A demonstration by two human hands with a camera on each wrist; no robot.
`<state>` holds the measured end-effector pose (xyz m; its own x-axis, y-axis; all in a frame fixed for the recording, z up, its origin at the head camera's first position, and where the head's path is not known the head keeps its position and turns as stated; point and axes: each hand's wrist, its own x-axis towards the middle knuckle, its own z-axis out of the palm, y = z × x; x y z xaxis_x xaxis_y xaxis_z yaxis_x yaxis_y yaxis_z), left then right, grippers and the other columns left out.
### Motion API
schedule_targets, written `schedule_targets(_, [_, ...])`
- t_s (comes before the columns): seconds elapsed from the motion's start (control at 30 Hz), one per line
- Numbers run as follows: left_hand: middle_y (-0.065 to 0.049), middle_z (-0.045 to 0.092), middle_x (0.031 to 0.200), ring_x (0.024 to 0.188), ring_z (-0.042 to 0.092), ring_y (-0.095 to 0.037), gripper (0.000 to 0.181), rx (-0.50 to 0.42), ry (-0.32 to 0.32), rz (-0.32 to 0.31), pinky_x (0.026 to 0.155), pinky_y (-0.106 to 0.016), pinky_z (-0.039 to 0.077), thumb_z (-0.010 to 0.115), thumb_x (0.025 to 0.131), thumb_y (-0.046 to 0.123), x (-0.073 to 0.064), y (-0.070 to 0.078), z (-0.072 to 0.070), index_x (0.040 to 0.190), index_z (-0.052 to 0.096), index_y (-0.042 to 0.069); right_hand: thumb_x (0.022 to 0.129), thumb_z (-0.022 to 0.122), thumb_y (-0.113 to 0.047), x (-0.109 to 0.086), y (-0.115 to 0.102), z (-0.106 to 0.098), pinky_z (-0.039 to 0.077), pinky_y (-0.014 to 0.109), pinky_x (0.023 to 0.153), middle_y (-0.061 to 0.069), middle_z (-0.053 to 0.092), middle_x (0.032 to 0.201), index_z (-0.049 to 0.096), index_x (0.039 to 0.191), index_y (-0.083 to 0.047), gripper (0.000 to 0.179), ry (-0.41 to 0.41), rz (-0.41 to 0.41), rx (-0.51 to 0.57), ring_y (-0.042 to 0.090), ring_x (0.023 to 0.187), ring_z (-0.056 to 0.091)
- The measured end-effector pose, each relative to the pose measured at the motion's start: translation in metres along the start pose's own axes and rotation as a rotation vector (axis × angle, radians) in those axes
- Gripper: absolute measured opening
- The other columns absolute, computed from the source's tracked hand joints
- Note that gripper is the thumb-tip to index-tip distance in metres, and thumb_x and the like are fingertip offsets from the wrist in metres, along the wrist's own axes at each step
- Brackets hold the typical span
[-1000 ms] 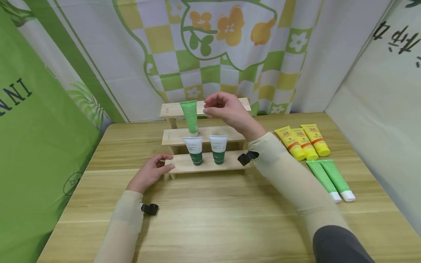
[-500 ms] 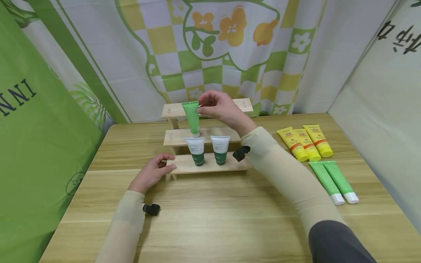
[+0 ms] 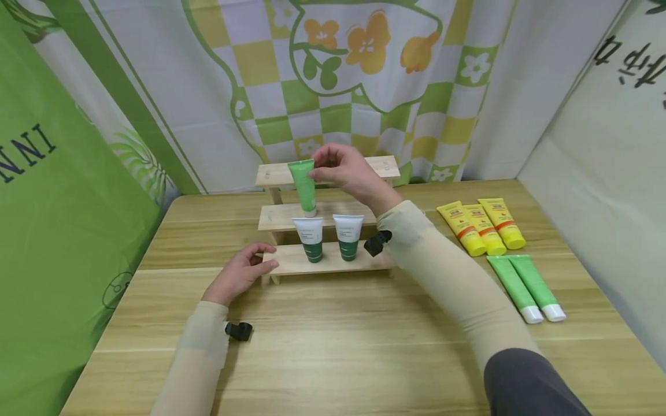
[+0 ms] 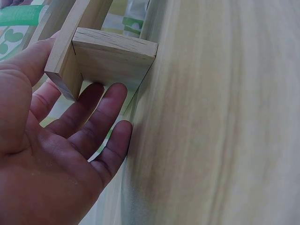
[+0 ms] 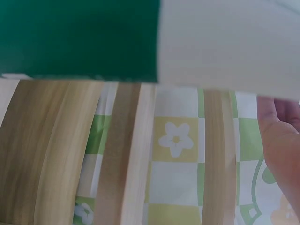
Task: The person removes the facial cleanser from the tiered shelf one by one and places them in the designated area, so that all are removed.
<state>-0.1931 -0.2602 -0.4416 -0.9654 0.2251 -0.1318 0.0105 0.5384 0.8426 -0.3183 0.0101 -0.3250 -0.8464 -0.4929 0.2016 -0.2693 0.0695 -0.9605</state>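
A three-step wooden display rack (image 3: 382,262) stands on the table. My left hand (image 3: 240,274) holds the left end of its lowest board; in the left wrist view, thumb and forefinger straddle the board (image 4: 65,61) while the other fingers lie loosely below. On the middle step a light green squeeze tube (image 3: 304,189) stands upright on its white cap. My right hand (image 3: 350,173) pinches its upper right edge between thumb and fingers. Two white-and-dark-green tubes, a left one (image 3: 311,240) and a right one (image 3: 348,237), stand on the lowest step.
Right of the rack, three yellow tubes (image 3: 484,228) lie side by side on the table (image 3: 364,346). Just in front of them lie two more green tubes (image 3: 528,289) with white caps. A patterned curtain (image 3: 333,110) hangs behind the rack.
My right hand has moved left to the standing green tube and taken its upper edge between thumb and fingers. The left hand keeps its hold on the rack.
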Motion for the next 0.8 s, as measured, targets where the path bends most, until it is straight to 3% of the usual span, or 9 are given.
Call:
schedule_targets(0.1, [-0.011,0.054,0.119,0.091,0.049,-0.023,0.038,-0.001,-0.005,-0.003,0.076,-0.032,0.043,0.062,0.092,0.028,0.004,-0.004,0.003,0.124,0.053,0.01,0.083,0.073,-0.013,-0.002,0.001,-0.002,0.052,0.032,0.078,0.009,0.062,0.097,0.061,0.101,-0.008,0.022,0.01,0.002,-0.005,0.021,0.09,0.059])
schedule_targets(0.37, [-0.008,0.054,0.116,0.09,0.048,-0.022,0.043,-0.008,0.001,-0.004,0.074,-0.033,0.043,0.064,0.089,0.042,0.02,-0.033,0.01,0.123,0.053,0.019,0.083,0.073,-0.012,-0.012,-0.001,-0.009,0.05,0.031,0.076,0.007,0.062,0.096,0.062,0.1,-0.008,0.021,0.053,0.005,-0.015,0.02,0.089,0.058])
schedule_targets(0.8, [-0.006,0.055,0.114,0.089,0.049,-0.022,0.047,0.036,0.018,-0.002,0.074,-0.032,0.043,0.062,0.087,0.05,0.015,-0.036,0.004,0.122,0.053,0.021,0.082,0.075,-0.013,-0.046,-0.008,-0.037,0.048,0.029,0.069,0.005,0.062,0.091,0.062,0.097,-0.007,0.021,0.147,-0.05,-0.004,0.02,0.08,0.057])
